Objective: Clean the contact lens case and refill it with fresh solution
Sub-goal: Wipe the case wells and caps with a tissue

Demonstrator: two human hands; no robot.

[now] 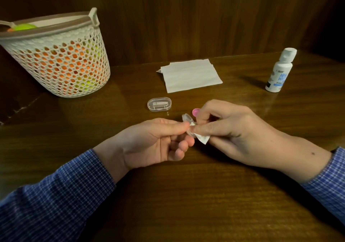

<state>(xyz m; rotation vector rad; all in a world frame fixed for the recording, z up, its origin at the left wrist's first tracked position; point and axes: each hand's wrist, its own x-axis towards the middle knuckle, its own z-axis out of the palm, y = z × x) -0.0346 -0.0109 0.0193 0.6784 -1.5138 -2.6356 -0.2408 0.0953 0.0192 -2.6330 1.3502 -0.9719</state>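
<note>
Scene: a person in a blue checked shirt works at a dark wooden table (186, 195), both hands meeting just above its middle.
Left hand (155, 140): thumb and forefinger pinch the clear lens case (187, 119) by one end; the other fingers are curled loosely beneath.
Right hand (229, 127): fingers curled round a small folded tissue (202, 139), pressing it against the case's near well.
Case: held in the air between the two hands, tilted, with a pink cap (196, 112) showing just behind the right fingers. Whether that cap is attached or lying on the table cannot be told.
Handling: the case looks light, stiff and smooth, likely slippery when wet; its edge gives the surest hold, leaving the wells open for wiping.
Solution: a white bottle (280, 71) stands capped, well apart at the far right, so refilling appears not yet begun.
Also present: spare tissues (190, 77) beyond the hands, a clear oval box (159, 104) near them, and a perforated basket (61, 58) at far left.
</note>
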